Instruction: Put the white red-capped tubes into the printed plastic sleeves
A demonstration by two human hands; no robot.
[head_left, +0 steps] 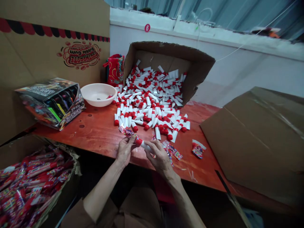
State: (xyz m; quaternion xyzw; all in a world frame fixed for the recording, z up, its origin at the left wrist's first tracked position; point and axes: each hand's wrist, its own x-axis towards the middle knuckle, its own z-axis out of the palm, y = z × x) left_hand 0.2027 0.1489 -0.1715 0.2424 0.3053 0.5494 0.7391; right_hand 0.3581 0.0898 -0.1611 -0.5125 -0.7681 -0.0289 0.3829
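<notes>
In the head view, the left hand pinches a colourful printed wrapper between thumb and fingers, above the near edge of a red table. The right hand grips a white tube, its red cap turned toward the left thumb and meeting the wrapper's end; whether the cap sits inside the wrapper cannot be told.

Just beyond the hands, a pile of similar tubes spills from an open carton tipped on its side, crowding the middle of the table. Loose wrappers lie just beside the right hand, which partly hides them; a separate crumpled wrapper lies farther right, with thin pale slivers near the table's edge.

To the left of the pile stand a pale bowl, with something small and red inside, and a red patterned pouch. A display box leans in front of a tall printed carton. Below, a cardboard box holds many wrapped tubes. A big brown carton blocks the table's right side.
</notes>
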